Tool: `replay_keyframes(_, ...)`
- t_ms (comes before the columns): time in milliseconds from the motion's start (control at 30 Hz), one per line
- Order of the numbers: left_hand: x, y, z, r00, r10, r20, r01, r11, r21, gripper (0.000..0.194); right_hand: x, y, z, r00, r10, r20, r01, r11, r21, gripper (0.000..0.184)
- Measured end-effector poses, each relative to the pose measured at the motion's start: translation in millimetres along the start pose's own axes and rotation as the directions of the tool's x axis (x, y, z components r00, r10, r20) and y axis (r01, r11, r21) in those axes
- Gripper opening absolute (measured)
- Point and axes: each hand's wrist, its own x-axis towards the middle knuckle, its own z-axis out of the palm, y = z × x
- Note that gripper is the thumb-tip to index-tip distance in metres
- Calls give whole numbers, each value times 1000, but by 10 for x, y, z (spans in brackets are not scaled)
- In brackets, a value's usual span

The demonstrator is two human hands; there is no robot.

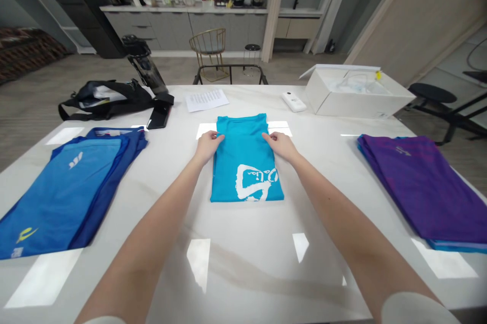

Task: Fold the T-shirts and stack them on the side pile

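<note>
A turquoise T-shirt (239,154) with white lettering lies folded into a rectangle in the middle of the white table (243,263). My left hand (208,145) pinches its left edge, thumb on top and fingers at the side. At the opposite edge, my right hand (280,144) grips the cloth the same way. Both hands are near the upper half of the shirt, which rests flat on the tabletop.
Folded blue shirts (72,177) lie at left, and a purple shirt (422,182) tops a pile at right. Toward the back are a black bag (110,101), dark bottle (146,65), phone (159,116), paper sheet (206,100), white device (293,102) and open white box (357,103).
</note>
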Motion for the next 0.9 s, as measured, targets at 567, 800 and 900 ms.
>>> replay_keyframes(567,694,402,-270,714,-406,570,133,878,459,25,734,-28,-371,731,155,665,-187,982,-23,45)
replay_keyframes(800,719,372,-416,716,-206,667,-4,954,299,31,682,-35,-496,779,-26,626,-34,996,84,44)
replay_keyframes(900,710,407,-457,818,-57,572,4,995,95,36,647,-101,-549,870,-116,480,22,980,197,42)
